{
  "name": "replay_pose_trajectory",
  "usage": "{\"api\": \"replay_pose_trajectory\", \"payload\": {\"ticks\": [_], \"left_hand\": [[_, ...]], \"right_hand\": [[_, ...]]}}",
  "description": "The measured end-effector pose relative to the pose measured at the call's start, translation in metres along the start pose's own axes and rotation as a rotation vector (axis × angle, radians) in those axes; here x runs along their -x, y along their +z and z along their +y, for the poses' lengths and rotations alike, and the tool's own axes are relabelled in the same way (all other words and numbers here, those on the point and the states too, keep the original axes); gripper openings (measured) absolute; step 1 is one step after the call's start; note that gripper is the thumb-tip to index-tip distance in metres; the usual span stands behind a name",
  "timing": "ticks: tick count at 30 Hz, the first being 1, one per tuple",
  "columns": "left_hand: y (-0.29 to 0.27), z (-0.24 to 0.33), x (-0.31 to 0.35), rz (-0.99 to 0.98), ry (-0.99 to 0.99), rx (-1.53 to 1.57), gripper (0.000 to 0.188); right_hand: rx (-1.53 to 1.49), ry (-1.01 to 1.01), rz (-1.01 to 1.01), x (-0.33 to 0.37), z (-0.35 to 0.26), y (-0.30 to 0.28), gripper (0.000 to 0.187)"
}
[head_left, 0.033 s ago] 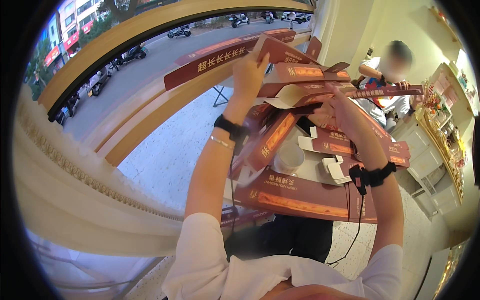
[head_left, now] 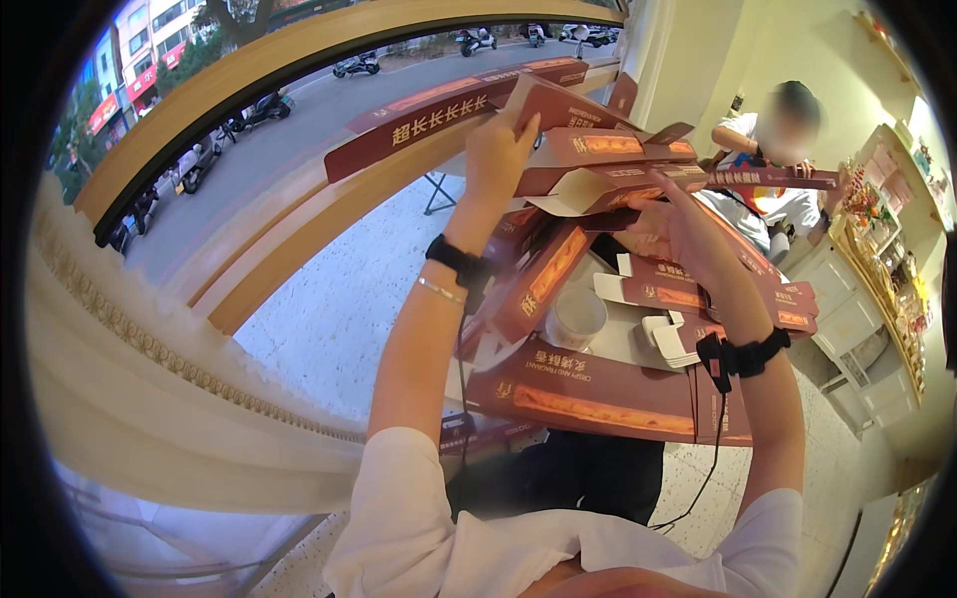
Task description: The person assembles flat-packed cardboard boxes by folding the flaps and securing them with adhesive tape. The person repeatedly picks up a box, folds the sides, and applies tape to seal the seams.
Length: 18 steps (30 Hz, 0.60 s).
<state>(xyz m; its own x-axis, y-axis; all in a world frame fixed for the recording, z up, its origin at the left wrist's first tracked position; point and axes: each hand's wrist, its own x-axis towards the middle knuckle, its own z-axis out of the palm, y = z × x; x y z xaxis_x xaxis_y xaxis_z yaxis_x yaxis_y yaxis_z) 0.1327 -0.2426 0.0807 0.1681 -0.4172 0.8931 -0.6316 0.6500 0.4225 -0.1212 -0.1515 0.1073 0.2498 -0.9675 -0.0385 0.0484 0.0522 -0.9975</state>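
Note:
Long brown cardboard food cartons with orange pictures cover the area in front of me. My left hand (head_left: pixel 501 151) is closed on the edge of an unfolded brown carton (head_left: pixel 568 103) at the far side. Below that, another carton (head_left: pixel 603 187) lies with its pale inner flap raised. Against its right part rests my right hand (head_left: pixel 673 227), index finger stretched along it and the other fingers spread lower down. A tilted carton (head_left: pixel 543 282) leans between my arms, and a large flat carton (head_left: pixel 598 389) lies nearest me. A clear plastic cup (head_left: pixel 576 317) stands among them.
A co-worker (head_left: pixel 773 179) at the far right holds a long narrow carton (head_left: pixel 773 179). To the left, a long carton (head_left: pixel 414 130) rests by the wooden window ledge (head_left: pixel 269 209). White-edged folded card pieces (head_left: pixel 670 339) lie by my right wrist. A pale curtain (head_left: pixel 169 349) hangs at left.
My left hand and the carton it grips have shifted very slightly. The co-worker's long carton has tipped, its right end a little lower. My right hand has barely moved.

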Motion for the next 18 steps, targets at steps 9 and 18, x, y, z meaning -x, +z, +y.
{"api": "replay_pose_trajectory", "payload": {"ticks": [9, 18], "left_hand": [[0.010, 0.021, 0.015, -0.291, 0.021, -0.048, 0.025], [0.004, 0.034, 0.040, -0.218, 0.048, 0.037, 0.016]], "right_hand": [[0.027, 0.031, 0.050, 0.027, 0.013, -0.022, 0.060], [0.038, -0.074, 0.107, 0.035, 0.021, -0.038, 0.057]]}}
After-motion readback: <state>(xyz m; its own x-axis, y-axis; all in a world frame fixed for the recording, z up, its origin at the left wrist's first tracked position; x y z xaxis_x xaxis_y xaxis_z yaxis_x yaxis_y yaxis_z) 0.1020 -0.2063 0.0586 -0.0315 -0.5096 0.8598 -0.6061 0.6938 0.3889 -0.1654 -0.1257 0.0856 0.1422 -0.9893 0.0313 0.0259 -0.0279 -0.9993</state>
